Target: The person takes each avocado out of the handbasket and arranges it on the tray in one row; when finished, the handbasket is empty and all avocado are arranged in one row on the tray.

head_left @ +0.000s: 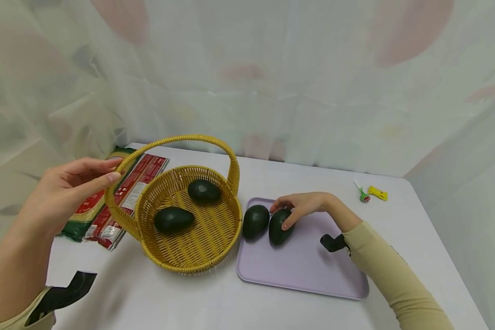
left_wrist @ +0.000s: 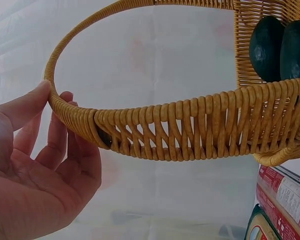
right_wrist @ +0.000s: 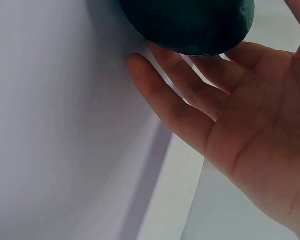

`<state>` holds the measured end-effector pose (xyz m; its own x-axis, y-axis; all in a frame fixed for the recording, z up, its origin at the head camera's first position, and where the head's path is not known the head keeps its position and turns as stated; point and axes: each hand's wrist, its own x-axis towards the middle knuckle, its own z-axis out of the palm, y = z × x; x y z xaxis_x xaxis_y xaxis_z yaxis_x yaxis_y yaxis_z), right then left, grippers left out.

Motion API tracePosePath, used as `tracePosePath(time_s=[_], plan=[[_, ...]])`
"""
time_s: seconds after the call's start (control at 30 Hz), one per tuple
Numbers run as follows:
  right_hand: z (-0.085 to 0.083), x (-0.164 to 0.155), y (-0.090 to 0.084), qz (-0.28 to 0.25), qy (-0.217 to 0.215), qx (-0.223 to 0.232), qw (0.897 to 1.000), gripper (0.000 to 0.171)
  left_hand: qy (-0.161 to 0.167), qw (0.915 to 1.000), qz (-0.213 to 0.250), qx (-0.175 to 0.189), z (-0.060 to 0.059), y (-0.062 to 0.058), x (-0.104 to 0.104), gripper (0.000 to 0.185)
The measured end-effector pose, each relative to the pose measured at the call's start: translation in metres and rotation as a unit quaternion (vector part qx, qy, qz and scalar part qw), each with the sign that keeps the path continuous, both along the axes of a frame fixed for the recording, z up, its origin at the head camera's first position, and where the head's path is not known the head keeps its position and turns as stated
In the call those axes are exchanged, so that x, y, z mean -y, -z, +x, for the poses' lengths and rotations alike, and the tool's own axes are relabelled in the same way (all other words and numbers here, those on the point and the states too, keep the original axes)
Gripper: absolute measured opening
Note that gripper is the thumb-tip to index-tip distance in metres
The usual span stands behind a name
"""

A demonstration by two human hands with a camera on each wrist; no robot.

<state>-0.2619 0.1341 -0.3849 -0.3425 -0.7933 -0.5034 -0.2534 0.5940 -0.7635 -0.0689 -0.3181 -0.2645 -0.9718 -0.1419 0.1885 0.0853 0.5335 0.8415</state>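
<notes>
My left hand (head_left: 63, 190) pinches the side of the arched handle of a yellow wicker basket (head_left: 188, 266), thumb against the cane in the left wrist view. Two dark green avocados lie inside: one at the back (head_left: 204, 191), one at the left (head_left: 174, 220). Right of the basket is a lilac tray (head_left: 305, 270). On it my right hand (head_left: 307, 206) grips an avocado (head_left: 279, 228) from above, thumb on its near side. Another avocado (head_left: 255, 222) lies just left of it. The right wrist view shows the fingers (right_wrist: 190, 95) around the gripped avocado's lower end.
Left of the basket lie red packets (head_left: 142, 183) and a green-and-red packet (head_left: 72, 227), partly behind the handle. A green lollipop (head_left: 364, 196) and a yellow wrapped sweet (head_left: 377, 193) are at the back right of the white table (head_left: 189, 302). A patterned curtain (head_left: 272, 91) hangs behind.
</notes>
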Motion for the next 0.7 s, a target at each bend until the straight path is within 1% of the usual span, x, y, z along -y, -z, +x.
tracePosePath(time_s=[0.1,0.37,0.53,0.7], plan=[[0.0,0.0,-0.002,-0.003,-0.012,-0.014,1.0,0.062,0.001,1.0,0.0,-0.001,0.0,0.0,0.0,0.021],[0.002,-0.002,-0.004,-0.008,-0.019,-0.021,1.0,0.064,0.002,1.0,-0.003,-0.002,0.0,0.0,0.0,0.02],[0.001,-0.005,-0.008,-0.017,-0.016,-0.039,0.999,0.064,0.0,1.0,-0.005,0.0,0.0,0.0,0.0,0.021],[-0.002,-0.005,-0.017,-0.039,-0.004,-0.042,0.998,0.062,-0.002,1.0,-0.007,0.002,0.0,-0.001,0.0,0.021]])
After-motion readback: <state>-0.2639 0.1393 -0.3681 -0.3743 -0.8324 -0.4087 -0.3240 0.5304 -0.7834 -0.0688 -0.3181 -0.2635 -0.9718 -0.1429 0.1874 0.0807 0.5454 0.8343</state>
